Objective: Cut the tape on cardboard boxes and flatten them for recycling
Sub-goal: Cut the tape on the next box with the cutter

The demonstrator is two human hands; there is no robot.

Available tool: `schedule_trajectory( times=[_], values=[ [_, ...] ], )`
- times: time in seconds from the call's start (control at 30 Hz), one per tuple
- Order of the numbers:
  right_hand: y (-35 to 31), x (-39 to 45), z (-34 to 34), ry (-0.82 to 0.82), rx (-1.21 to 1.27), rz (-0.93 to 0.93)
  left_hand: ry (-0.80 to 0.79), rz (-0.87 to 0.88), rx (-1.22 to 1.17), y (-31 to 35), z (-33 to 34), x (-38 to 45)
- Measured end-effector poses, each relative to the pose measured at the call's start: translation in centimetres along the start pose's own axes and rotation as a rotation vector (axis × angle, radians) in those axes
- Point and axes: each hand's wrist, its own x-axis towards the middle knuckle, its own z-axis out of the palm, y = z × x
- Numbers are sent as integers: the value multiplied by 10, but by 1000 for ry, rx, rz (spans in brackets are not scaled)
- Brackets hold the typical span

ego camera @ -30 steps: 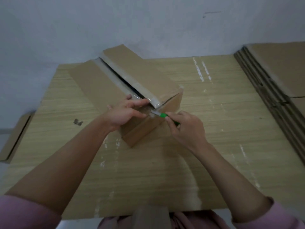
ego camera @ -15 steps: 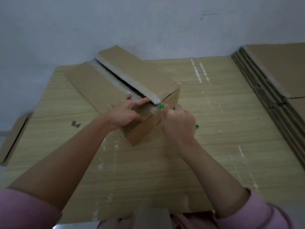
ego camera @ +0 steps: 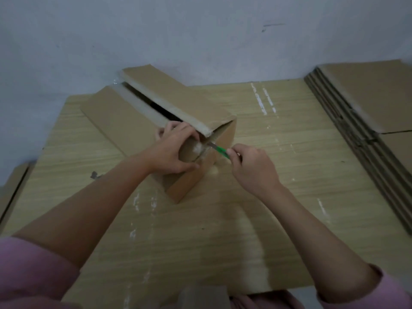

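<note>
One long brown cardboard box (ego camera: 178, 112) lies near my counter's (ego camera: 256, 219) far edge, top flaps parted over a dark inside. My left hand (ego camera: 171, 152) grips its near end; my right hand (ego camera: 252, 168) holds one green utility knife (ego camera: 219, 150) against the taped end. Flattened cardboard sheets (ego camera: 367, 112) are stacked along the right edge.

Matt cardboard box (ego camera: 124, 121), glossy tape (ego camera: 201, 150), wood-grain table (ego camera: 278, 175), green plastic cutter (ego camera: 220, 151)
</note>
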Motion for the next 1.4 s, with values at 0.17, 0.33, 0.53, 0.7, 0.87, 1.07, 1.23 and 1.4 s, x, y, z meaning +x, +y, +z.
schedule_trajectory(
  times=[0.17,0.33,0.53,0.7,0.87,1.07,1.23,1.4],
  values=[
    [-7,3,7,-90,245,114,32,54,10,-6,1,3],
    [-18,8,15,-66,291,169,33,73,13,-9,4,3],
    [-22,14,9,-238,433,304,8,76,6,-13,4,4],
    [-24,11,5,-349,501,351,8,84,-7,-15,5,5],
    [-36,12,21,-232,234,114,-10,78,-22,-15,4,4],
    [-17,-12,21,-57,253,146,-20,62,6,-14,1,3],
    [44,-40,22,159,-109,256,-19,40,-16,-9,8,-3],
    [83,-40,24,46,-402,342,-20,56,-47,-8,12,-7]
  ],
)
